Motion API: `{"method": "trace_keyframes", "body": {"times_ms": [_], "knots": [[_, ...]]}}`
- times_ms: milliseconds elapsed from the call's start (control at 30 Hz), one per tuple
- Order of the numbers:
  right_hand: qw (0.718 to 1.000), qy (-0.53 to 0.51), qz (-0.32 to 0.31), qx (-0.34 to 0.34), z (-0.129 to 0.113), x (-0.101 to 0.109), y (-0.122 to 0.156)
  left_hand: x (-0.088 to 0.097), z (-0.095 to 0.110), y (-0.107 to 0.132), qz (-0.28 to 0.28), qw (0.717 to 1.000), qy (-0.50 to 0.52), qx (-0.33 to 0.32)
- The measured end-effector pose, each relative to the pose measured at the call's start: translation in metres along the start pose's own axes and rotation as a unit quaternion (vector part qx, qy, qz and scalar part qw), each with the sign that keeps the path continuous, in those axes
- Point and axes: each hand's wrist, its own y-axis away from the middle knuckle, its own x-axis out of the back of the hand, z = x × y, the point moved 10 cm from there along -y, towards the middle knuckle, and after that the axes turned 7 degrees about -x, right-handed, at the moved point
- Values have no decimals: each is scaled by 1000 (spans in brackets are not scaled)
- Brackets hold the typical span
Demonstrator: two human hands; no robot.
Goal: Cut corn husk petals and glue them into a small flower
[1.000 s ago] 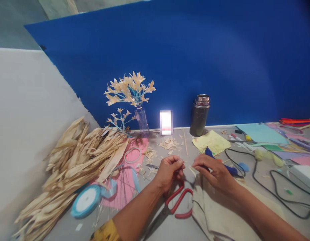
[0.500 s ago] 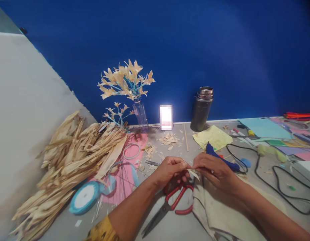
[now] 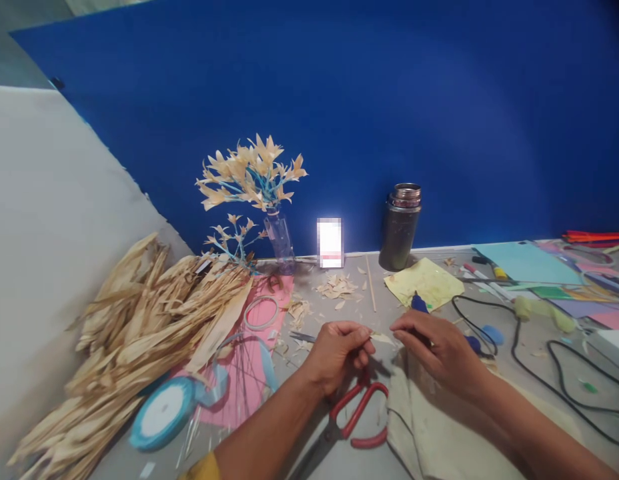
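My left hand (image 3: 339, 353) pinches a small pale strip of corn husk (image 3: 382, 339) between thumb and fingertips, its free end pointing right. Just beyond that end, my right hand (image 3: 447, 350) hovers with fingers loosely stretched, touching nothing that I can see. Below my left hand lie red-handled scissors (image 3: 357, 407), blades toward me. A beige cloth (image 3: 434, 407) lies under my right hand and forearm. The blue glue gun (image 3: 419, 303) is partly hidden behind my right hand.
Dried corn husks (image 3: 154, 327) heap up at left beside a ribbon spool (image 3: 162, 413) and pink paper (image 3: 229, 393). Husk flowers (image 3: 254, 173) stand in a clear vase (image 3: 280, 243). A dark flask (image 3: 400, 230) stands at the back. A black cable (image 3: 552, 373) loops at right near coloured papers (image 3: 529, 260).
My hands were together at the husk strip; my right fingers have come off it and sit slightly apart. The strip stays in my left hand. The camera view has tilted up a little.
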Motion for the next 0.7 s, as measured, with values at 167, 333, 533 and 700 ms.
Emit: {"method": "trace_keyframes", "body": {"times_ms": [167, 333, 533, 700], "knots": [[999, 16, -33, 25, -4, -11, 2, 1, -7, -1, 4, 995, 91, 31], [998, 37, -39, 35, -4, -16, 3, 1, -7, -2, 1, 992, 122, 22], [999, 15, -47, 18, -1, -17, 4, 2, -5, -2, 9, 992, 128, 8], [998, 14, -57, 5, 0, -18, 4, -8, -12, 2, -8, 982, 184, 45]]}}
